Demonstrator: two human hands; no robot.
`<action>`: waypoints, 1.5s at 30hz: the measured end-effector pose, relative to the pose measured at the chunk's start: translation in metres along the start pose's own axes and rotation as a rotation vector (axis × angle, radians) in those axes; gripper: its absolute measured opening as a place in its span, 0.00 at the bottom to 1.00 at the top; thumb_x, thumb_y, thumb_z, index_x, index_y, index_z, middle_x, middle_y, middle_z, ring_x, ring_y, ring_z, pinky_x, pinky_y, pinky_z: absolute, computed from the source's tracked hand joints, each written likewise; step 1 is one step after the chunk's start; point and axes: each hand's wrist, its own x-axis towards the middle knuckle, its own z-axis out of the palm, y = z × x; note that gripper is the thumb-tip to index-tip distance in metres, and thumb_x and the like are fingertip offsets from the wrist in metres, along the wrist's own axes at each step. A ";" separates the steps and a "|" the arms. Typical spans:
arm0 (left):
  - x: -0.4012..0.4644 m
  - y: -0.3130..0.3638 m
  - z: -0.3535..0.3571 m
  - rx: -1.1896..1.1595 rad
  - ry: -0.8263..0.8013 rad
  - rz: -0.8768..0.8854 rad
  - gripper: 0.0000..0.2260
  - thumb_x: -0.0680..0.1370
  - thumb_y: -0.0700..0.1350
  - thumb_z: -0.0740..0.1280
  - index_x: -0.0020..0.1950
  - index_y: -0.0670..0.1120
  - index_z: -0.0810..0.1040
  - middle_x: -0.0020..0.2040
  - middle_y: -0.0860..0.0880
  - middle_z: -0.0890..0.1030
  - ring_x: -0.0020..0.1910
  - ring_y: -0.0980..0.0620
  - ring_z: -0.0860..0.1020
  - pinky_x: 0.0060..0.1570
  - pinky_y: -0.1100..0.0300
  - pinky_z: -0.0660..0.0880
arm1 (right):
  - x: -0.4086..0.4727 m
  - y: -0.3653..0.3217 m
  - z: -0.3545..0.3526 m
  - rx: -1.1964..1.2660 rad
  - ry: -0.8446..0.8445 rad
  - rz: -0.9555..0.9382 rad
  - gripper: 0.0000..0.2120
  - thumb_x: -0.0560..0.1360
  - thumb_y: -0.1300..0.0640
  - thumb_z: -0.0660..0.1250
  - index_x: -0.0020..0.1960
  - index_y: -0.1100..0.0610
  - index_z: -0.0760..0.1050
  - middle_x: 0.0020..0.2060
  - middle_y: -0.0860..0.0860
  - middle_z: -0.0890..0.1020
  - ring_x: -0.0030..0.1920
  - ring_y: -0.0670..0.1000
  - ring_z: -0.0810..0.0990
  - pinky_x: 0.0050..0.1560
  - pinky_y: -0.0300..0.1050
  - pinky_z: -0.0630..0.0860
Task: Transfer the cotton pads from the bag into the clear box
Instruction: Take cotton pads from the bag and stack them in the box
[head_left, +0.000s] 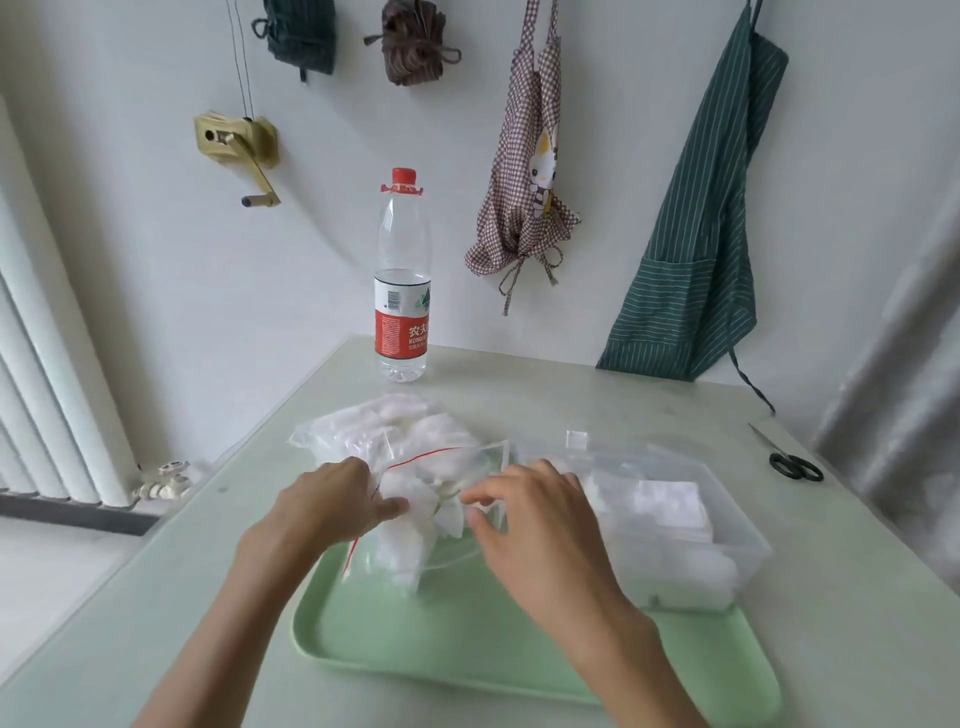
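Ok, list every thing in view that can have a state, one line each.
Clear zip bag with red seal line: mouth open, cotton pads inside.
Clear plastic box: lid off, white pads already in it.
Clear water bottle with red cap: upright, capped, partly filled.
Black-handled scissors: closed, lying flat.
Left hand: holds the bag's mouth.
Right hand: fingers curled at the pads; grip unclear.

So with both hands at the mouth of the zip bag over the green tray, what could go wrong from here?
1. The left hand and right hand work the clear red-zip plastic bag at its mouth; loose white cotton pads could spill onto the pale green plastic tray.
2. The clear rectangular plastic box sits at the tray's right edge and might get nudged.
3. The tall water bottle stands behind the bag and could topple.
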 end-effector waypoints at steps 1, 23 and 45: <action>0.004 -0.001 0.002 -0.125 -0.039 0.038 0.16 0.76 0.57 0.65 0.42 0.44 0.76 0.40 0.48 0.81 0.48 0.45 0.81 0.46 0.58 0.73 | 0.003 -0.002 0.011 -0.030 0.008 0.006 0.07 0.74 0.52 0.65 0.45 0.46 0.83 0.41 0.45 0.83 0.47 0.52 0.76 0.46 0.44 0.64; 0.002 -0.011 -0.018 -0.463 0.148 0.188 0.13 0.69 0.41 0.74 0.40 0.58 0.74 0.46 0.62 0.77 0.47 0.53 0.78 0.55 0.54 0.74 | 0.003 -0.009 0.044 -0.175 -0.016 -0.081 0.12 0.55 0.49 0.81 0.35 0.45 0.81 0.36 0.40 0.80 0.39 0.49 0.74 0.42 0.39 0.61; -0.038 0.013 -0.050 -0.839 0.072 0.476 0.21 0.72 0.60 0.61 0.60 0.54 0.78 0.55 0.61 0.82 0.55 0.65 0.78 0.55 0.67 0.76 | 0.023 0.028 -0.034 1.255 -0.287 0.302 0.13 0.71 0.58 0.67 0.55 0.59 0.78 0.49 0.55 0.83 0.49 0.49 0.82 0.48 0.41 0.79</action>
